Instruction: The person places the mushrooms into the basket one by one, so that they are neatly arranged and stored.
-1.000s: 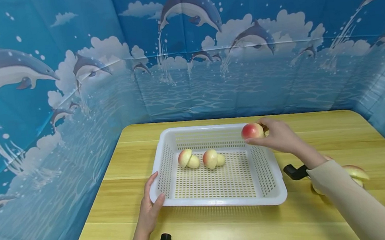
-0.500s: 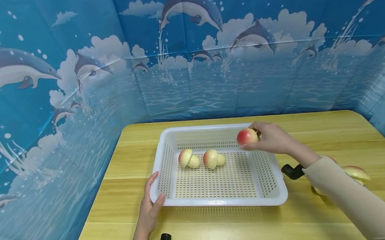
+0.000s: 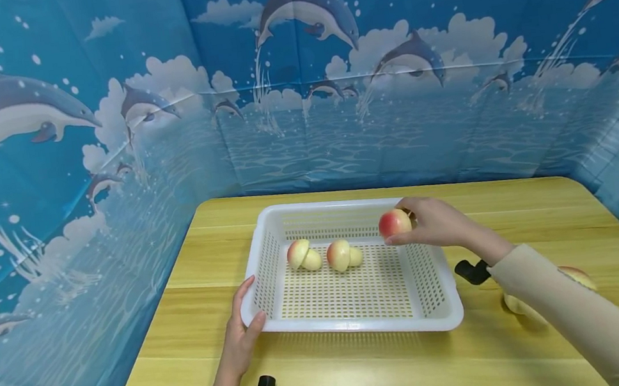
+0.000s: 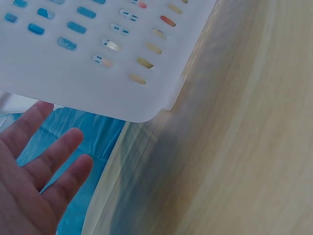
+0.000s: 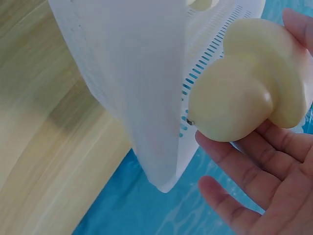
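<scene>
A white perforated plastic basket [image 3: 355,325] stands on the wooden table. My left hand [image 3: 238,346] holds its near left corner, thumb on the front rim; in the left wrist view several fingers [image 4: 68,181] spread below the rim. My right hand [image 3: 435,222] grips a toy mushroom [image 3: 394,224] with a red-and-cream cap inside the basket's right end. The right wrist view shows its pale rounded stem [image 5: 230,100] toward the basket, with fingers underneath and at the cap. Two similar mushrooms, a left one [image 3: 304,255] and a right one [image 3: 343,256], lie on the basket's floor.
More red-and-cream pieces [image 3: 577,276] lie on the table [image 3: 367,379] at the right, partly hidden by the right sleeve [image 3: 573,309]. A blue dolphin-print curtain [image 3: 303,142] hangs behind and to the left. Black camera mounts sit on both wrists.
My right hand has carried the toy mushroom left and slightly down, from over the basket's right rim to inside it. The left hand and the basket have stayed put.
</scene>
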`<state>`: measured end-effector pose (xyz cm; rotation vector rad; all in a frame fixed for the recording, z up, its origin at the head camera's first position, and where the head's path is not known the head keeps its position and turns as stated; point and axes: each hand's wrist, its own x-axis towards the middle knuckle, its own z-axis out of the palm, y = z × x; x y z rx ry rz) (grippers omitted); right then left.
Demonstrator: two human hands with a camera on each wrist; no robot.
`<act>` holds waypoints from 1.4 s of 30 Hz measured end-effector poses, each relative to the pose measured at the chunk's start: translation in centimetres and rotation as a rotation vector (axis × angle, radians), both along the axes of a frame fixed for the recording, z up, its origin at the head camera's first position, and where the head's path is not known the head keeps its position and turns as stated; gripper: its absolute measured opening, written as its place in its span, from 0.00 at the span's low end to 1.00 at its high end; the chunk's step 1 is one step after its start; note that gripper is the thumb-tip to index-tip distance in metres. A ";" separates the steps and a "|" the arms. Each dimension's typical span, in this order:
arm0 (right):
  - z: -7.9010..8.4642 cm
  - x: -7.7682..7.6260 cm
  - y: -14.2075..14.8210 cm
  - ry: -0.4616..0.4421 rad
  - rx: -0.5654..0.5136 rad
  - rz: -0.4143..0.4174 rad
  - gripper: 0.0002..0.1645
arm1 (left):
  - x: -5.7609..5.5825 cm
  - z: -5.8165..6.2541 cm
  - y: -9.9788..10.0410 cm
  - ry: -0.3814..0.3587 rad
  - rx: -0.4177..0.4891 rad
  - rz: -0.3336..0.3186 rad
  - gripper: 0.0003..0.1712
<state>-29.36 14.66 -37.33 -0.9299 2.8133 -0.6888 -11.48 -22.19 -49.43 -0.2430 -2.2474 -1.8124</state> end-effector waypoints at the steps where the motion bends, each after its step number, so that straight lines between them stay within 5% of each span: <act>1: 0.1 0.0 -0.1 0.002 0.008 0.006 0.40 | -0.1 -0.4 -0.1 -0.002 -0.005 0.004 0.37; 12: 1.2 -0.3 -1.2 0.016 0.113 0.085 0.36 | -0.3 -1.1 -0.3 0.014 0.004 0.007 0.37; 23: 2.4 -1.4 -2.9 -0.104 0.255 0.132 0.33 | -0.2 -0.9 -0.3 0.026 0.003 0.003 0.35; 42: 1.5 -3.0 -5.4 -0.156 0.433 0.181 0.33 | -0.3 -1.2 -0.3 0.023 0.006 0.000 0.35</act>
